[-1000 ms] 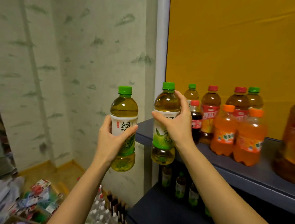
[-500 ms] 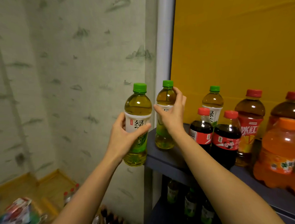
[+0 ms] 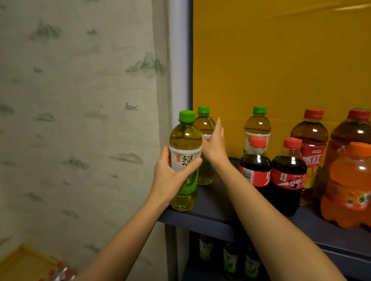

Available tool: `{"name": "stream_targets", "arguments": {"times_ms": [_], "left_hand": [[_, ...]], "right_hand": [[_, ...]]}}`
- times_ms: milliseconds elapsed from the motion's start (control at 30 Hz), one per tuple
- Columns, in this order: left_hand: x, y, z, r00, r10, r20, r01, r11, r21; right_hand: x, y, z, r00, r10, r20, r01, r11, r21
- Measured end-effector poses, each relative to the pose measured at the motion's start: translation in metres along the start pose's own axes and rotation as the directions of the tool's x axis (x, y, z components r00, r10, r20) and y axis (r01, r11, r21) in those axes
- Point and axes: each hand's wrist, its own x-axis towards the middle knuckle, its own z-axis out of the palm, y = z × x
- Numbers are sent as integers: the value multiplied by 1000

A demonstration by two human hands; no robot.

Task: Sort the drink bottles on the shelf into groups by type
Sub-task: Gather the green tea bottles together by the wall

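Observation:
My left hand grips a green-capped green tea bottle by its label, with the base at the front left corner of the blue-grey shelf. Just behind it, a second green tea bottle stands upright at the back left corner. My right hand lies against its right side with the fingers straight and apart. A third green tea bottle stands further right at the back. Two cola bottles, two red-capped iced tea bottles and an orange soda bottle fill the right side.
A white shelf post rises at the left corner, beside a patterned wall. A yellow panel backs the shelf. More green-labelled bottles stand on the lower shelf. Red-capped water bottles sit on the floor at the lower left.
Both green tea bottles moved right and onto the shelf's left end. My right hand set its bottle at the back corner and opened its fingers. My left hand brought its bottle in front of it.

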Motion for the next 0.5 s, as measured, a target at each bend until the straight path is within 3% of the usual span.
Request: {"name": "stream_targets", "arguments": {"times_ms": [133, 300, 400, 500], "left_hand": [[9, -11, 10, 1000, -20, 19, 22, 997, -79], [31, -27, 21, 994, -57, 90, 64, 995, -76], [42, -39, 26, 992, -55, 109, 54, 998, 19], [46, -36, 30, 990, -73, 121, 61, 993, 102]], "right_hand": [[-19, -20, -21, 999, -20, -39, 19, 999, -26], [-74, -37, -54, 969, -205, -140, 222, 968, 113], [-103, -33, -76, 912, -327, -246, 336, 942, -9], [-111, -20, -99, 866, -367, -340, 327, 929, -172]]}}
